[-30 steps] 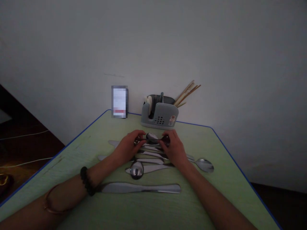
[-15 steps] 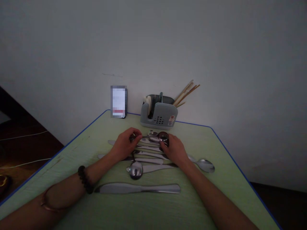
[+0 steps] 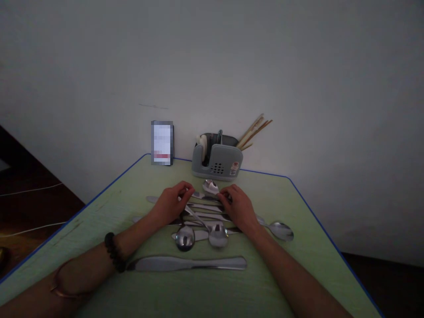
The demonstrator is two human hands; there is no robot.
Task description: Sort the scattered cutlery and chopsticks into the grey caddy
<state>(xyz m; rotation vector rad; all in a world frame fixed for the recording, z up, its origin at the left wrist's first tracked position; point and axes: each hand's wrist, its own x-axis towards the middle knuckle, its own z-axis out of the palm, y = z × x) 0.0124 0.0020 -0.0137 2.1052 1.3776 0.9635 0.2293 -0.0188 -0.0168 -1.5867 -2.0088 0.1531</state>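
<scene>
Several steel spoons and knives (image 3: 205,212) lie in a row on the green table (image 3: 198,291). My left hand (image 3: 172,204) is closed in a pinch on the handle of a spoon (image 3: 217,236), whose bowl rests toward me beside another spoon (image 3: 184,238). My right hand (image 3: 239,206) has its fingers curled over the far end of the row, at the handle of a small spoon (image 3: 209,185). A beaded bracelet and a bangle are on my left wrist.
A long table knife (image 3: 187,263) lies nearest me and one spoon (image 3: 281,230) lies right of my right hand. A grey cutlery holder (image 3: 217,163) with chopsticks (image 3: 255,130) and a blurred card (image 3: 162,142) stand at the wall. Blue table edges run left and right.
Both hands held one spoon crosswise between them. My right hand has let go of its bowl, and the spoon has swung round so that the bowl lies toward me, still held by my left hand.
</scene>
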